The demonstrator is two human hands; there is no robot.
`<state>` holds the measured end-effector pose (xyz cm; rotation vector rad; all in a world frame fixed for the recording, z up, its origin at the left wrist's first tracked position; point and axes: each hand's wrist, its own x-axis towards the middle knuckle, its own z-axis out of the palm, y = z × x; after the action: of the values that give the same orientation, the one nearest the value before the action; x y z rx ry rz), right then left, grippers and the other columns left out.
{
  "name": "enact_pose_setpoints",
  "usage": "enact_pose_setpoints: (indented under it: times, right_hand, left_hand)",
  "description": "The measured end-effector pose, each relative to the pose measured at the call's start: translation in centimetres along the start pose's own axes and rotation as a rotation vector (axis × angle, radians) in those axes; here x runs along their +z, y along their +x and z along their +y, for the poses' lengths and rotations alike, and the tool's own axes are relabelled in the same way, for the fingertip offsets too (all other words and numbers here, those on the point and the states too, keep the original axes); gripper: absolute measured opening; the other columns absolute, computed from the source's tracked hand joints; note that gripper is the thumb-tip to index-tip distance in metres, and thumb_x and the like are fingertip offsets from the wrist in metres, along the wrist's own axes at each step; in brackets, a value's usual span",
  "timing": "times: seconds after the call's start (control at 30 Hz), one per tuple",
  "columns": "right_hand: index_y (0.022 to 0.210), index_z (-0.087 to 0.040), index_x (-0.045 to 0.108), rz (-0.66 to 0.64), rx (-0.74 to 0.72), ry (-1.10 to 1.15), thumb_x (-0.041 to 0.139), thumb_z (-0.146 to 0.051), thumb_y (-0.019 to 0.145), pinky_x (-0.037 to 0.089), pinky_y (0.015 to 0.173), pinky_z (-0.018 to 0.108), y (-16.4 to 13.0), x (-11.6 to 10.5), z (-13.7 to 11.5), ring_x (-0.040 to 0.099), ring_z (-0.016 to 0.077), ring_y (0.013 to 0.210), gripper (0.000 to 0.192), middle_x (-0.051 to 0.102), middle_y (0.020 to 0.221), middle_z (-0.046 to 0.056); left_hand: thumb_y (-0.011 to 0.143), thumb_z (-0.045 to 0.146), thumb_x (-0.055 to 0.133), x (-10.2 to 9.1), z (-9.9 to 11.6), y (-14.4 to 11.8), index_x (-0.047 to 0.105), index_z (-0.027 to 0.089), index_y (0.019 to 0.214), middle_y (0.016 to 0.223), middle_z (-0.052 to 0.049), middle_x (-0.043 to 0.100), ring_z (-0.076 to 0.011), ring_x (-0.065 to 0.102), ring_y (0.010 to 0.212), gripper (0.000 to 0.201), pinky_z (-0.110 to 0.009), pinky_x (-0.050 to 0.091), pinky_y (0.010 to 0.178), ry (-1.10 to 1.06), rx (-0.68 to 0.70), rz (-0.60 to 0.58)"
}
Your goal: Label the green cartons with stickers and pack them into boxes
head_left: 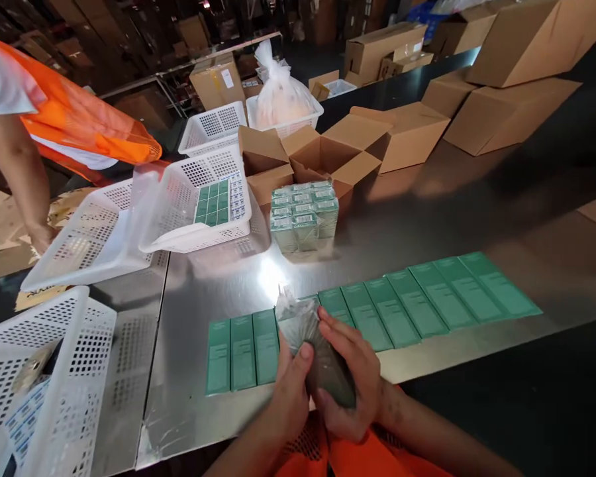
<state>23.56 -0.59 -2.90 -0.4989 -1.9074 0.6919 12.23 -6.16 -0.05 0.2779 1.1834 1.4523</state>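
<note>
Both my hands hold one green box inside a clear plastic bag (305, 338) just above the near edge of the steel table (427, 212). My left hand (288, 391) grips its left side with the thumb on top. My right hand (352, 381) wraps the right side. Under and beside them lies a row of several flat green boxes (412, 305), side by side. A block of stacked green boxes (304, 215) stands further back at mid-table.
Tilted white baskets (198, 199) hold more boxes at the left; another white basket (44, 377) sits near left. An open carton (322, 156) and closed cartons (506, 112) stand behind. A person in an orange vest (79, 119) leans in at far left.
</note>
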Motion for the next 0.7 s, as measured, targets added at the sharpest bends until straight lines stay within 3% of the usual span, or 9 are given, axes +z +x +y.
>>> enact_pose_setpoints:
  times: [0.13,0.23,0.3,0.37,0.43,0.5,0.6,0.7]
  right_hand:
    - [0.148,-0.022,0.041,0.084,-0.01,0.018,0.056,-0.018,0.06,0.058,0.092,0.04,0.0,0.3,-0.3,0.064,0.0293,0.115,0.089,0.054,0.144,0.007]
    - [0.14,-0.025,0.049,0.172,-0.019,0.004,0.055,-0.017,0.059,0.061,0.082,0.037,-0.1,1.2,-0.5,0.069,0.0271,0.103,0.082,0.064,0.128,0.007]
    - [0.138,-0.026,0.052,0.295,-0.021,0.019,0.054,-0.018,0.058,0.061,0.078,0.039,0.0,1.7,-0.5,0.067,0.028,0.103,0.08,0.062,0.127,0.007]
    - [0.143,-0.025,0.047,0.389,-0.054,0.051,0.053,-0.019,0.058,0.061,0.079,0.041,0.2,1.8,-0.4,0.064,0.0299,0.109,0.085,0.05,0.142,0.009]
    - [0.151,-0.02,0.035,0.318,-0.128,0.062,0.051,-0.021,0.061,0.059,0.082,0.042,0.6,1.4,-0.1,0.06,0.0319,0.119,0.091,0.029,0.158,0.01]
    - [0.154,-0.015,0.028,0.173,-0.168,0.056,0.049,-0.021,0.064,0.058,0.085,0.04,1.0,0.7,0.2,0.055,0.0321,0.127,0.092,0.021,0.162,0.012]
    - [0.15,-0.011,0.035,0.102,-0.175,0.052,0.049,-0.017,0.062,0.057,0.085,0.035,1.2,-0.2,0.5,0.056,0.0285,0.127,0.089,0.039,0.154,0.013]
    - [0.145,-0.013,0.042,0.177,-0.18,0.061,0.05,-0.013,0.06,0.057,0.084,0.032,0.8,0.0,0.2,0.062,0.0242,0.113,0.086,0.054,0.14,0.011]
  left_hand:
    - [0.069,0.078,0.062,-0.2,-0.1,0.9,0.074,0.024,0.108,0.105,-0.01,0.075,-0.032,0.062,0.118,0.068,-0.043,0.047,0.106,-0.095,0.012,-0.03]
    - [0.072,0.075,0.063,0.3,0.2,0.8,0.074,0.024,0.104,0.105,-0.01,0.074,-0.031,0.064,0.113,0.061,-0.042,0.049,0.103,-0.074,0.05,-0.001]
    - [0.067,0.067,0.075,0.5,-0.1,0.2,0.076,0.024,0.096,0.098,-0.008,0.075,-0.0288,0.068,0.104,0.051,-0.039,0.051,0.099,-0.023,0.039,0.01]
    - [0.062,0.059,0.083,0.5,-0.5,-0.6,0.076,0.024,0.089,0.088,-0.007,0.075,-0.0267,0.07,0.092,0.045,-0.037,0.055,0.092,0.01,0.017,0.026]
    - [0.063,0.053,0.084,0.1,-0.7,-1.1,0.075,0.022,0.091,0.083,-0.006,0.075,-0.0254,0.071,0.084,0.043,-0.038,0.057,0.085,0.042,-0.033,0.019]
    - [0.065,0.047,0.085,-0.2,-0.4,-1.0,0.075,0.021,0.101,0.09,-0.007,0.076,-0.0255,0.07,0.087,0.045,-0.038,0.056,0.085,0.089,-0.076,-0.04]
    - [0.068,0.055,0.081,-0.1,1.2,-0.1,0.073,0.022,0.111,0.111,-0.01,0.073,-0.0272,0.067,0.105,0.054,-0.038,0.052,0.095,0.083,0.019,-0.167]
    - [0.077,0.07,0.062,0.6,3.0,0.8,0.071,0.024,0.118,0.12,-0.011,0.07,-0.0261,0.065,0.108,0.062,-0.035,0.054,0.091,-0.003,0.308,-0.08]
